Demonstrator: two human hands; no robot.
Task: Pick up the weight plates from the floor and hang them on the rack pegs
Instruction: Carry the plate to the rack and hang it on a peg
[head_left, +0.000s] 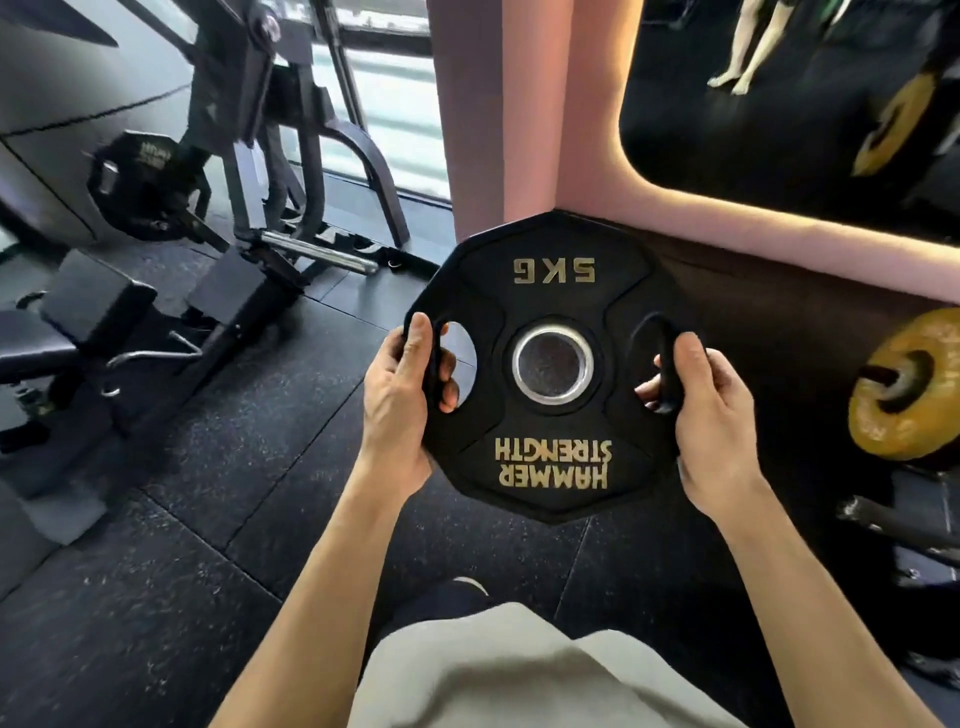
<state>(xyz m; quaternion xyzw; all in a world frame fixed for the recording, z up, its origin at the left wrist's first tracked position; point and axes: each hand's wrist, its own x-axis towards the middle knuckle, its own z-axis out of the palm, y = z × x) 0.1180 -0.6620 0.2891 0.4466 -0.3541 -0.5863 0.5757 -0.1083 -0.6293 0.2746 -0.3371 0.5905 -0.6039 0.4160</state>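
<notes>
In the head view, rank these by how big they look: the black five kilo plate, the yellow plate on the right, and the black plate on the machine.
1. black 5KG plate, nearest the camera
2. yellow plate, partly cropped
3. black plate on the machine, farthest away

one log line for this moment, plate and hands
stage: carrying | black 5 kg plate off floor, text upside down | left hand + right hand grip side handles | not yet on peg

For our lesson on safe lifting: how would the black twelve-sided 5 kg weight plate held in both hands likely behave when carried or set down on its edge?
The black twelve-sided 5 kg weight plate looks rigid and probably dense for its size. Its cut-out handles, gripped by the left hand and right hand, should make slipping unlikely. Its flat edges probably resist rolling.
</notes>
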